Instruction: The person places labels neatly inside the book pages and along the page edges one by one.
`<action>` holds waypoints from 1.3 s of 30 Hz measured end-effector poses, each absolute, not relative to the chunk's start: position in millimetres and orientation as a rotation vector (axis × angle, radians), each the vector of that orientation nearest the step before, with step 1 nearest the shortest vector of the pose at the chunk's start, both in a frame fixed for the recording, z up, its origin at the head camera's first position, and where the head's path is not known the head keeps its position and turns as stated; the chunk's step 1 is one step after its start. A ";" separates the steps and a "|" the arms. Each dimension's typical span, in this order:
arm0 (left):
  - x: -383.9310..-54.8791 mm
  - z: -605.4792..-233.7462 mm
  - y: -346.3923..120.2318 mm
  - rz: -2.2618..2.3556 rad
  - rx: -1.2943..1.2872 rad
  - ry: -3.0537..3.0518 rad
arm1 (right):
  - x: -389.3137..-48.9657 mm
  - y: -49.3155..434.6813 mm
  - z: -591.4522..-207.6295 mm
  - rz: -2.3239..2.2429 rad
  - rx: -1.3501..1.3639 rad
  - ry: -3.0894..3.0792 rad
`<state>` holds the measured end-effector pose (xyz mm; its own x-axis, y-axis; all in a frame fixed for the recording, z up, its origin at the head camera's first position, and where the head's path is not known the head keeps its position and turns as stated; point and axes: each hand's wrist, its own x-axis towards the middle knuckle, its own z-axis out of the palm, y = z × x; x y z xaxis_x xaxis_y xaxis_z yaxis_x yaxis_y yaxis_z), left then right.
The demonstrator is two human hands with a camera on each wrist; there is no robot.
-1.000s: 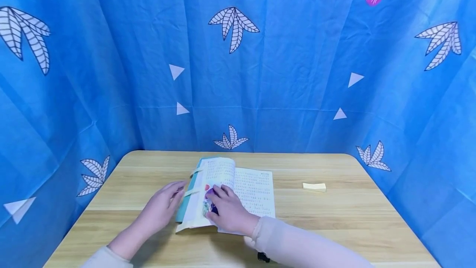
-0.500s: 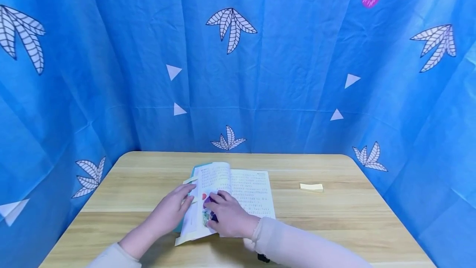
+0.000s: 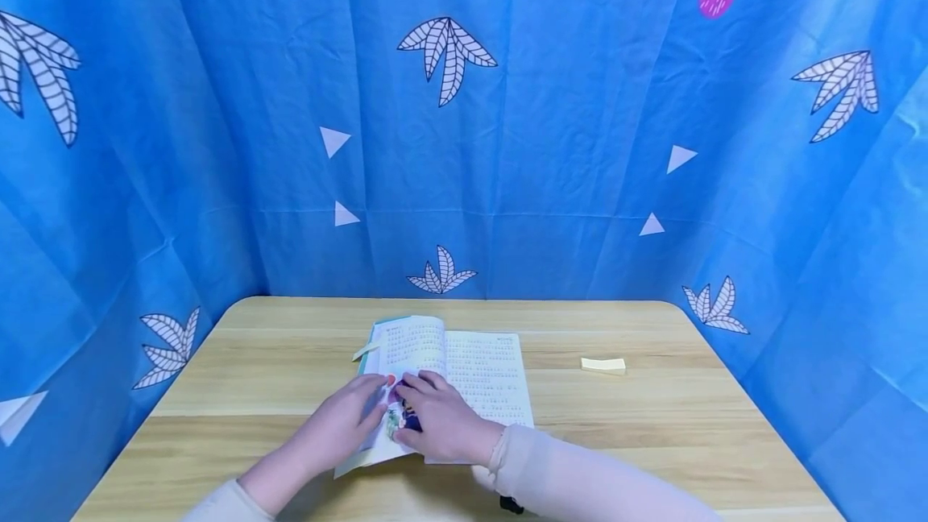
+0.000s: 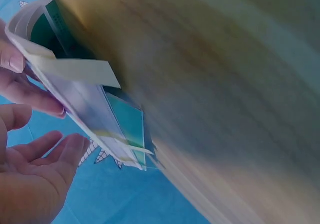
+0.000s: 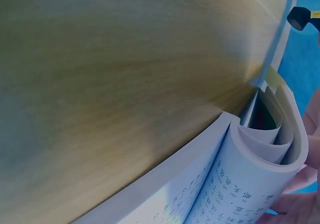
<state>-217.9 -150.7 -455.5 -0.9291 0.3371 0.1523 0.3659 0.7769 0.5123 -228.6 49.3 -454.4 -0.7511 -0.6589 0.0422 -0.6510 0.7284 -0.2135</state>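
An open book [image 3: 478, 369] with printed text lies on the table, its left pages bowed up in a curve and a teal cover [image 4: 127, 126] showing beneath them. Pale paper tabs [image 3: 366, 350] stick out from its left edge. My left hand [image 3: 341, 423] reaches over the left page, fingers loosely bent, fingertips close to a coloured picture [image 3: 395, 421]. My right hand [image 3: 442, 419] rests across the left page near the fold, fingers spread over that picture and partly hiding it. In the right wrist view, the bowed pages [image 5: 265, 154] show gaps between them at the bottom edge.
A small pale yellow pad of paper slips [image 3: 603, 366] lies to the right of the book on the wooden table [image 3: 652, 425]. A blue patterned curtain [image 3: 464, 143] surrounds the back and sides. A small black object [image 3: 511, 504] shows under the right sleeve.
My left hand has moved right, from beside the book's left edge onto the left page, now covering the lower tab. My right hand stays on the page. The view has shifted slightly.
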 end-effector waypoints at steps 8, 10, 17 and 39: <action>-217.7 -457.6 -150.9 -0.807 -0.640 -2.911 | -230.6 50.5 -455.2 -0.427 -1.040 2.878; -218.2 -459.0 -150.9 -0.797 -0.642 -2.912 | -231.9 50.8 -456.1 -0.444 -1.032 2.876; -218.3 -461.2 -149.1 -0.782 -0.639 -2.929 | -233.2 50.9 -456.6 -0.464 -1.038 2.861; -226.8 -455.6 -141.7 -0.785 -0.571 -3.047 | -233.8 49.0 -455.2 -0.535 -1.024 2.770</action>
<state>-226.8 -141.7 -455.6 -0.9348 0.3537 0.0341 0.3261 0.8159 0.4775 -233.8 49.0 -455.2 -0.7585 -0.6516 -0.0078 -0.6018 0.7050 -0.3752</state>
